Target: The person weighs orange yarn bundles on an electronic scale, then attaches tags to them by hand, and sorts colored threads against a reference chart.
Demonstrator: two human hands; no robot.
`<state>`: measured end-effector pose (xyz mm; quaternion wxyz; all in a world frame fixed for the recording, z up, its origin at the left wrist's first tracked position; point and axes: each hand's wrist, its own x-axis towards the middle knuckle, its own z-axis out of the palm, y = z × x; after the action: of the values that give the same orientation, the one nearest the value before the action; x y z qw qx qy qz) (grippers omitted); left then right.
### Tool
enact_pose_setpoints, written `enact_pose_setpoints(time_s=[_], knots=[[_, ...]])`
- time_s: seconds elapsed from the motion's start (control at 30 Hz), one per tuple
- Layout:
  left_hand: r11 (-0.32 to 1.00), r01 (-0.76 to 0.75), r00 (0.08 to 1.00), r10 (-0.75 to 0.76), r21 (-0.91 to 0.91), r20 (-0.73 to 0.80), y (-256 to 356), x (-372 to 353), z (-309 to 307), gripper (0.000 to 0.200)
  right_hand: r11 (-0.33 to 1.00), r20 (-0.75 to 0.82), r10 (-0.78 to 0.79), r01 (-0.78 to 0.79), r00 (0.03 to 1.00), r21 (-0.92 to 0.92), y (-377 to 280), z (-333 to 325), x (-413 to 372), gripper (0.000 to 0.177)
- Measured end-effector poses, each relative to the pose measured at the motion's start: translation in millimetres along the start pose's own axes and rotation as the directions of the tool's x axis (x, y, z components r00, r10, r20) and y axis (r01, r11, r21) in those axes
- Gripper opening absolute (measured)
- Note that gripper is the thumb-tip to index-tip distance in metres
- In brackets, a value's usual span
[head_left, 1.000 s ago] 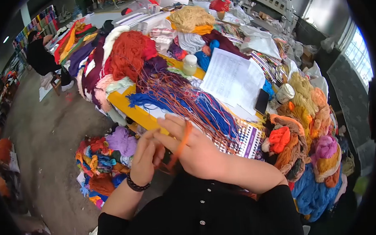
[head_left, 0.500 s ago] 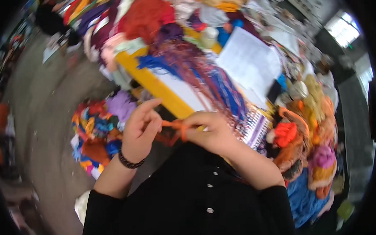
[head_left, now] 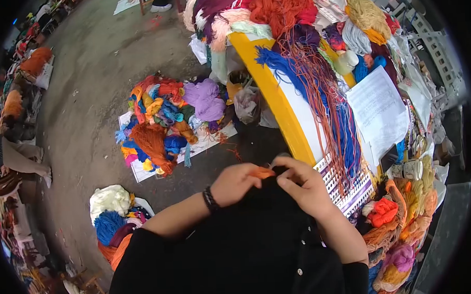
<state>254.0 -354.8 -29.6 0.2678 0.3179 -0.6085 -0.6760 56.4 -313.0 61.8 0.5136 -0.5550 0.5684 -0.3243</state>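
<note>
My left hand [head_left: 236,184], with a dark bracelet at its wrist, is closed on a short bit of orange yarn [head_left: 262,172]. The yarn's end sticks out from between thumb and fingers, pointing at my right hand. My right hand [head_left: 303,185] is close by, just in front of my black shirt [head_left: 234,247], with thumb and fingers drawn together; what it pinches, if anything, is too small to make out. Beyond it, blue and reddish threads [head_left: 322,96] lie along a yellow-edged table [head_left: 281,108], reaching a white card with rows of holes [head_left: 348,194].
Heaps of coloured yarn [head_left: 161,129] lie on sheeting on the floor to the left. More skeins [head_left: 279,11] cover the far table end and the right side. A written paper sheet [head_left: 378,106] lies by the threads. Another person's leg [head_left: 26,159] shows at far left.
The view has swung left, showing more floor. My left hand has gone from half-spread fingers to closed on the orange yarn. The orange strand no longer shows around my right hand's fingers.
</note>
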Motion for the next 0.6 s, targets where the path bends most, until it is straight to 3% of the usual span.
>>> enact_pose_setpoints(time_s=[0.07, 0.13, 0.17, 0.23, 0.3, 0.33, 0.37, 0.4, 0.43, 0.47, 0.53, 0.6], knots=[[1.0, -0.014, 0.977, 0.012, -0.008, -0.213, -24, -5, -24, 0.028, 0.998, -0.067, 0.062, -0.061, 0.996, 0.024, 6, -8, 0, 0.036], [0.955, 0.144, 0.926, -0.039, 0.257, -0.376, -60, -18, -62, 0.024, 0.985, -0.116, 0.078, -0.059, 0.99, 0.162, 28, -14, 1, 0.032], [0.927, 0.255, 0.895, -0.119, 0.274, -0.431, -71, -24, -81, 0.022, 0.986, -0.102, 0.1, -0.085, 0.99, 0.141, 30, -18, 1, 0.027], [0.724, 0.259, 0.854, 0.138, 0.639, -0.502, -112, -41, -120, 0.024, 0.98, -0.096, 0.127, -0.11, 0.987, 0.168, 32, -19, -1, 0.025], [0.73, 0.402, 0.766, 0.063, 0.553, -0.64, -120, -61, -166, 0.023, 0.971, -0.09, 0.171, -0.153, 0.981, 0.182, 33, -20, -2, 0.022], [0.539, 0.467, 0.75, 0.178, 0.701, -0.637, -93, -71, -185, 0.023, 0.964, -0.093, 0.202, -0.182, 0.975, 0.192, 32, -21, -2, 0.022], [0.486, 0.611, 0.616, 0.203, 0.625, -0.761, -112, -85, -223, 0.023, 0.956, -0.095, 0.237, -0.215, 0.967, 0.199, 31, -22, -2, 0.022], [0.35, 0.748, 0.541, 0.17, 0.564, -0.824, -68, -93, -234, 0.025, 0.964, -0.11, 0.222, -0.201, 0.969, 0.177, 33, -21, -2, 0.021], [0.304, 0.805, 0.471, 0.197, 0.51, -0.86, -69, -108, -268, 0.027, 0.959, -0.118, 0.239, -0.215, 0.964, 0.185, 34, -22, -1, 0.021], [0.345, 0.857, 0.301, 0.267, 0.382, -0.916, -33, -109, -264, 0.026, 0.954, -0.126, 0.255, -0.228, 0.959, 0.193, 35, -23, 0, 0.021], [0.646, 0.623, 0.182, 0.429, 0.441, -0.885, -20, -127, -284, 0.023, 0.952, -0.128, 0.268, -0.241, 0.955, 0.191, 36, -22, 1, 0.021], [0.501, 0.673, 0.179, 0.604, 0.544, -0.777, -8, -131, -277, 0.02, 0.957, -0.151, 0.25, -0.22, 0.956, 0.191, 37, -21, 3, 0.02]])
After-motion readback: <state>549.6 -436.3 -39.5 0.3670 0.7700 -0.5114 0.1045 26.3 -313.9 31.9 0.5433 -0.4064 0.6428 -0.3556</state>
